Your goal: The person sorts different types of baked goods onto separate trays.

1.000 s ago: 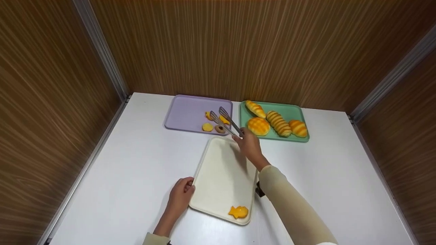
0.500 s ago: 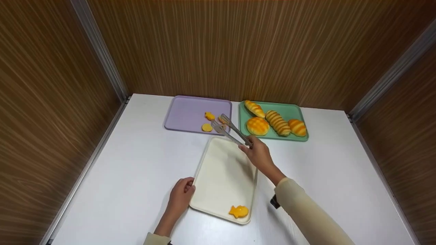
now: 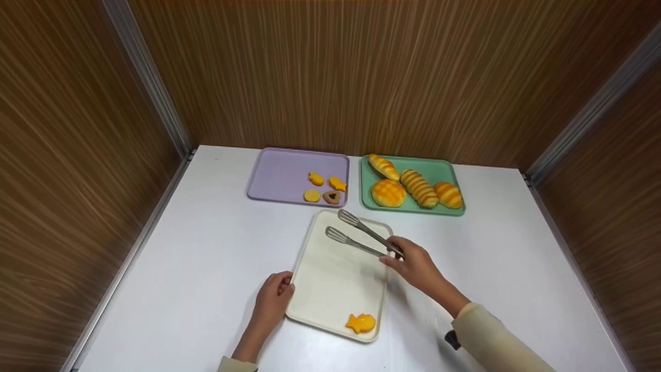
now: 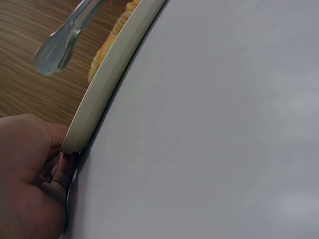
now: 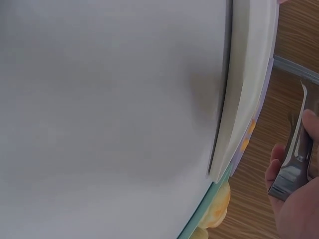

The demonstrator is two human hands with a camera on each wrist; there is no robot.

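My left hand (image 3: 273, 297) grips the left rim of a cream tray (image 3: 330, 279); in the left wrist view its thumb lies on top and the fingers curl under the rim. My right hand (image 3: 421, 268) holds metal tongs (image 3: 372, 233) above the tray's far right part. The slotted ends of the tongs stand apart, with nothing between them. An orange fish-shaped piece (image 3: 361, 323) lies in the tray's near right corner. In the right wrist view the tongs (image 5: 291, 174) sit in my palm, between thumb and fingers.
Behind stands a purple tray (image 3: 279, 175) with two fish-shaped pieces, a round yellow biscuit (image 3: 312, 195) and a brown heart-shaped one (image 3: 332, 197). To its right, a green tray (image 3: 434, 168) bears several breads (image 3: 419, 188). Wood-grain panels (image 3: 330, 77) enclose the white table (image 3: 217, 232).
My right hand has drawn the tongs back from over the purple tray, toward me and to the right, above the cream tray. The left hand keeps its grip on the cream tray.
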